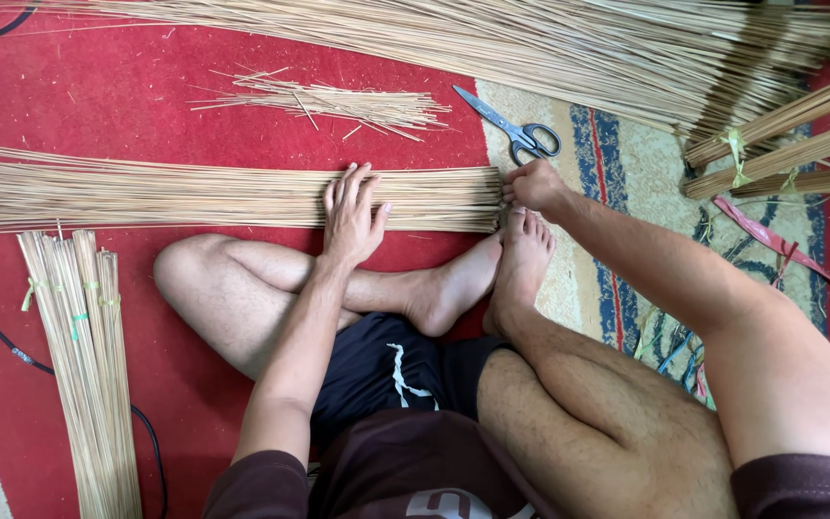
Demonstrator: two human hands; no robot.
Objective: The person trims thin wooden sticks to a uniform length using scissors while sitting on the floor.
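I sit cross-legged on a red carpet [98, 106]. A long flat layer of thin pale sticks [165, 192] lies across the floor in front of my legs. My left hand [353, 213] rests flat on this layer, fingers spread, pressing it down. My right hand [533, 185] is at the right-hand cut ends of the same sticks, fingers curled against the ends. My bare feet [492, 269] lie just below the sticks' ends.
Grey-handled scissors [516, 130] lie beyond the right hand. A small loose pile of short sticks [338, 101] sits further back, a large stick heap [530, 43] along the top. Tied bundles lie at lower left [84, 365] and right [780, 144]. A black cable [12, 351] crosses the left.
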